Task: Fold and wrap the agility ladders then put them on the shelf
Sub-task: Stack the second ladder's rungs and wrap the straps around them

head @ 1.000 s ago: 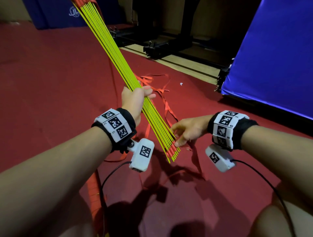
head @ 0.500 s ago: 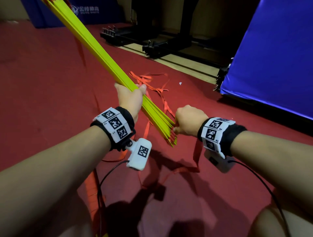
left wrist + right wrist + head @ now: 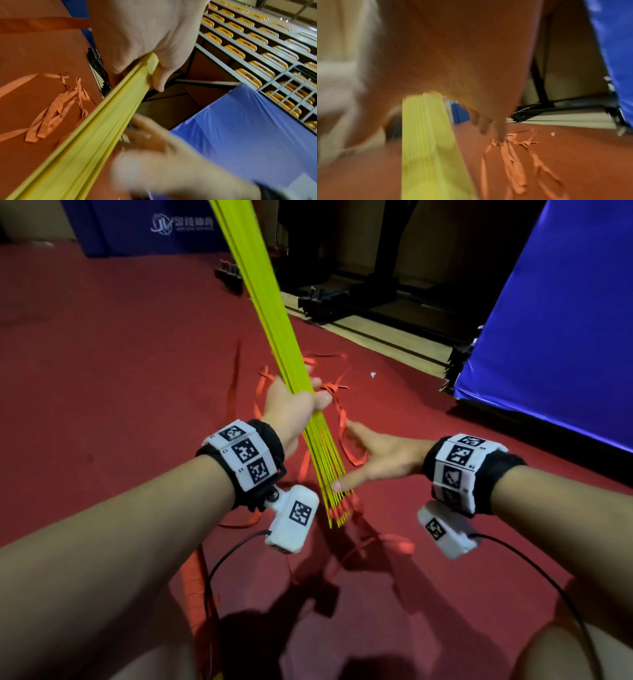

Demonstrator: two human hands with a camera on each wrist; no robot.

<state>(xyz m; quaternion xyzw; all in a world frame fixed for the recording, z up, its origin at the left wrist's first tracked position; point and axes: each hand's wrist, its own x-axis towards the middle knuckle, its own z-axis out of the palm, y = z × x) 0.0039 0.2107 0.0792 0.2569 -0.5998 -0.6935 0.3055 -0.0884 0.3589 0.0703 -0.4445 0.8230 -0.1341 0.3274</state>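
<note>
Left hand (image 3: 291, 402) has its grip closed around the bundle of yellow rungs (image 3: 274, 330), partway along their length, with the bundle tilted steeply, top end leaning away and running out of the head view, lower ends fanned slightly just below the left wrist. Left wrist view confirms it: thumb and fingers wrapped over the rungs (image 3: 96, 132). Right hand (image 3: 380, 455) is right of the bundle, fingers spread and straight, holding nothing; one fingertip touches the rungs near their lower ends. Orange straps (image 3: 337, 402) hang loose off the rungs: a tangle lies on the red floor (image 3: 120, 371) beyond the bundle, more trails below it. Right wrist view is blurred; it shows only the rungs (image 3: 426, 142) and the straps (image 3: 513, 148) on the floor. Blue mat (image 3: 555, 320) stands to the right of the bundle, and a black metal frame (image 3: 346, 292) stands behind it.
</note>
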